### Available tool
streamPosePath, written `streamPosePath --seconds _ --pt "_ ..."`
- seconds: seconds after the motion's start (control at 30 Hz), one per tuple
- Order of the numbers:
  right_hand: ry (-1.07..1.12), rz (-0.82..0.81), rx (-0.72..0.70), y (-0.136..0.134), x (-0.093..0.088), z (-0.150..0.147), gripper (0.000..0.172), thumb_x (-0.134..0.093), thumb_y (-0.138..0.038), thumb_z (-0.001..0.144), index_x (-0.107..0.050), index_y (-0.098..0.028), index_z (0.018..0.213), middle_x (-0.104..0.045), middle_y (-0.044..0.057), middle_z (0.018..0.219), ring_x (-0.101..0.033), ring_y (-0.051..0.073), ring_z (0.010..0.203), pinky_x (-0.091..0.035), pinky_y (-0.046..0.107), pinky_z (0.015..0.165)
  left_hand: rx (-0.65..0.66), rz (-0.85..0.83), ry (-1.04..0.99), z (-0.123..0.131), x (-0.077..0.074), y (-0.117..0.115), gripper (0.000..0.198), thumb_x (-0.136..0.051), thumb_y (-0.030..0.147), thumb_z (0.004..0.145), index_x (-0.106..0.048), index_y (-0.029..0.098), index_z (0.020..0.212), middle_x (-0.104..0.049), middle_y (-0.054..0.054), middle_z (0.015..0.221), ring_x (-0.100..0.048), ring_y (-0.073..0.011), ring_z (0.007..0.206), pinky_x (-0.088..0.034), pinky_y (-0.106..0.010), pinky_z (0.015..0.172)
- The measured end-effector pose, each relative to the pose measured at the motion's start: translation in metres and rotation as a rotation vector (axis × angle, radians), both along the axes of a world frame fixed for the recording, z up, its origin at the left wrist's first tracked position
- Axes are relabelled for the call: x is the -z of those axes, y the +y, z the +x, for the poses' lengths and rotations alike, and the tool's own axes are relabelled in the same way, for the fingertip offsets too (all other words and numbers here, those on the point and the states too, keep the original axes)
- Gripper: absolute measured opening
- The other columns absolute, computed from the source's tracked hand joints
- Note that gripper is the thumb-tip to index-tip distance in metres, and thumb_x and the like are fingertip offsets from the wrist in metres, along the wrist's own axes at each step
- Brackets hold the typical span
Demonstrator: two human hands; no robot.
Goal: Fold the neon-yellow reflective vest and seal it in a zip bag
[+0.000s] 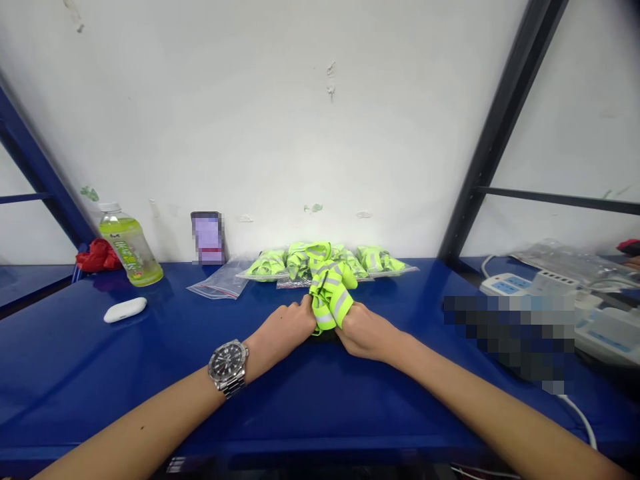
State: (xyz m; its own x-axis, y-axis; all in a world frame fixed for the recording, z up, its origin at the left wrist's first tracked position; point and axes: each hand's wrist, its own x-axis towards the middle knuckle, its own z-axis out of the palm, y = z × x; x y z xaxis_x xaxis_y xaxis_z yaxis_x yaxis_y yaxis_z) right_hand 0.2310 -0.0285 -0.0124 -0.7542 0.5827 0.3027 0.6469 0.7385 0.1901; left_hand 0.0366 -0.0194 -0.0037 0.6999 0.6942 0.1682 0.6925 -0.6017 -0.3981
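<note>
Both of my hands grip one bunched neon-yellow reflective vest (330, 293) with grey stripes, held upright on the blue table (150, 373). My left hand (287, 329), with a steel watch on its wrist, pinches the vest's left side. My right hand (364, 331) clasps its right side. Just behind the vest lies a row of clear bags holding folded neon-yellow vests (300, 263), against the white wall.
An empty clear zip bag (220, 283) lies left of the packed bags. A green drink bottle (129, 247), a red cloth (99, 255), a phone (207, 238) leaning on the wall and a white case (125, 309) stand at left. A white power strip (510, 285) and plastic sheets sit at right.
</note>
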Motion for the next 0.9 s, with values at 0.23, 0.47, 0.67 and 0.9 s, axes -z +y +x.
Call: streamPosePath --seconds 0.23,0.47,0.67,0.9 --pt "0.381 -0.229 0.144 -0.006 -0.004 -0.011 0.046 -0.036 -0.047 0.096 -0.053 -0.018 0.064 -0.055 0.004 0.061 -0.051 0.017 0.061 -0.038 0.028 0.058 0.017 -0.084 0.09 0.003 0.005 0.007 0.024 -0.035 0.007 0.093 -0.054 0.012 0.106 -0.057 -0.012 0.095 -0.064 -0.018 0.068 -0.052 -0.027 0.06" --pt "0.43 0.004 0.215 0.008 0.02 -0.018 0.045 -0.028 -0.032 0.099 -0.058 -0.014 0.072 -0.057 0.008 0.062 -0.049 0.017 0.055 -0.037 0.029 0.057 0.036 -0.237 -0.203 -0.002 -0.002 0.012 0.026 -0.042 0.0 0.08 -0.053 0.013 0.099 -0.057 -0.01 0.096 -0.062 -0.0203 0.08 -0.051 -0.031 0.072" --pt "0.311 0.064 0.307 0.011 0.024 -0.017 0.039 -0.035 -0.028 0.097 -0.062 -0.013 0.072 -0.059 0.008 0.06 -0.054 0.02 0.062 -0.042 0.03 0.063 0.128 -0.549 -0.345 -0.007 -0.022 -0.004 0.022 -0.055 0.026 0.086 -0.053 0.016 0.106 -0.055 -0.006 0.097 -0.059 -0.0201 0.091 -0.049 -0.029 0.078" --pt "0.211 -0.037 0.199 0.002 0.015 -0.013 0.038 -0.03 -0.027 0.098 -0.063 -0.013 0.085 -0.064 0.012 0.08 -0.056 0.025 0.085 -0.043 0.039 0.081 0.23 -0.194 -0.185 -0.008 -0.003 -0.017 0.027 -0.042 0.026 0.096 -0.049 0.013 0.118 -0.055 -0.013 0.111 -0.054 -0.0246 0.103 -0.043 -0.036 0.09"
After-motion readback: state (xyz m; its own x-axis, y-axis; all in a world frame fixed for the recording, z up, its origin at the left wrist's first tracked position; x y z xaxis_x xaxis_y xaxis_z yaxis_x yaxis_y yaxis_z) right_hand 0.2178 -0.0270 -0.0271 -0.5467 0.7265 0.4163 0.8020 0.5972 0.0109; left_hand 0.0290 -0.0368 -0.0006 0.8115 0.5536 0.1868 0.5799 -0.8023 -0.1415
